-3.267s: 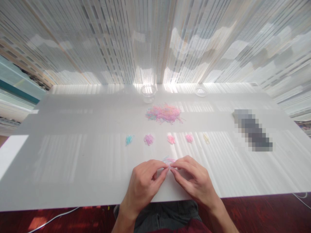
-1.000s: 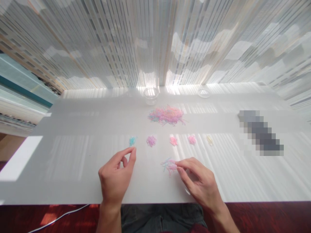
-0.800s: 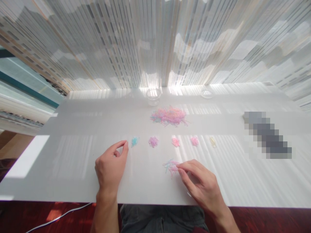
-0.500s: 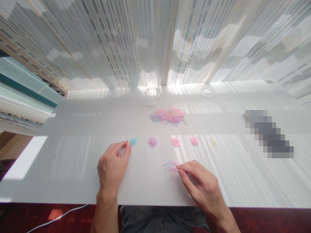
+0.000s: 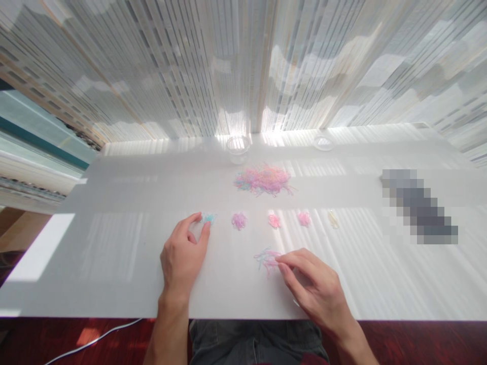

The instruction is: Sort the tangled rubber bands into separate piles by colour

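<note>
My left hand (image 5: 184,256) rests on the white table (image 5: 114,243). Its index finger and thumb are slightly apart at the small blue pile of thin elastic bands (image 5: 209,218). My right hand (image 5: 312,284) lies near the front edge, fingertips pinched on the edge of a small mixed bunch of bands (image 5: 265,258). To the right of the blue pile runs a row of small piles: purple (image 5: 239,220), pink (image 5: 274,220), another pink (image 5: 304,218) and pale yellow (image 5: 333,218). A large mixed pile (image 5: 262,180) lies behind them.
A clear cup (image 5: 238,147) and a shallow clear dish (image 5: 323,143) stand at the table's far edge by the striped curtain. A blurred dark object (image 5: 418,205) lies at the right. A white cable (image 5: 87,342) runs on the floor at the lower left.
My left hand left my right hand, moved left and forward to the blue pile, and its pinch has loosened there. My right hand stayed on the small mixed bunch.
</note>
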Tool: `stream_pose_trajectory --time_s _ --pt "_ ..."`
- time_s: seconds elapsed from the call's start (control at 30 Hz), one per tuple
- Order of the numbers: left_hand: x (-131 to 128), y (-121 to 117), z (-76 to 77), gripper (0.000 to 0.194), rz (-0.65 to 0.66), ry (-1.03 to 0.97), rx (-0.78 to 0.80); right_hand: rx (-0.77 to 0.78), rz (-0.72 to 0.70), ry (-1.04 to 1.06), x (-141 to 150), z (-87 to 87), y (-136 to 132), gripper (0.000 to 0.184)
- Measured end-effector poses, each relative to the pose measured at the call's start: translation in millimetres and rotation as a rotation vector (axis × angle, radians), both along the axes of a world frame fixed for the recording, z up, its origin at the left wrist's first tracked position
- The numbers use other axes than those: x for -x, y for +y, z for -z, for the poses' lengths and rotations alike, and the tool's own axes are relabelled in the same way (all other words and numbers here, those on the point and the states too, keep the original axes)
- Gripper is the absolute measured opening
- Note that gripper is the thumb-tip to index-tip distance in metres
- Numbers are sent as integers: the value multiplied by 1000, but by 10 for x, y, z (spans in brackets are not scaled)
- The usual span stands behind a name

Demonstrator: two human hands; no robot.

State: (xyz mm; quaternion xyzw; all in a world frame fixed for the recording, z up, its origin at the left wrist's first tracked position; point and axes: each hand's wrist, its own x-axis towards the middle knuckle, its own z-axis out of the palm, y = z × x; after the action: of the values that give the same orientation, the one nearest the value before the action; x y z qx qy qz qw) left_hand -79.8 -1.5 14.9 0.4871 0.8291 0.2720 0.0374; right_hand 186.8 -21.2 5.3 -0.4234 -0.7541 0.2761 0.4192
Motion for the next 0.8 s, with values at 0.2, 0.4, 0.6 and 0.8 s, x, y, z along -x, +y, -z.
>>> stream_pose_trajectory --time_s 0.2,0.4,0.6,0.8 --pt "3 -15 13 28 -5 -59 -33 6 -7 2 -4 30 -10 13" --pt "8 -33 18 24 18 -46 -64 15 -9 3 -7 20 -3 12" --pt "49 -45 58 22 92 -33 -181 4 25 9 3 21 10 13" --pt "-158 -206 -44 16 359 -4 -356 -33 132 -20 3 40 15 21"
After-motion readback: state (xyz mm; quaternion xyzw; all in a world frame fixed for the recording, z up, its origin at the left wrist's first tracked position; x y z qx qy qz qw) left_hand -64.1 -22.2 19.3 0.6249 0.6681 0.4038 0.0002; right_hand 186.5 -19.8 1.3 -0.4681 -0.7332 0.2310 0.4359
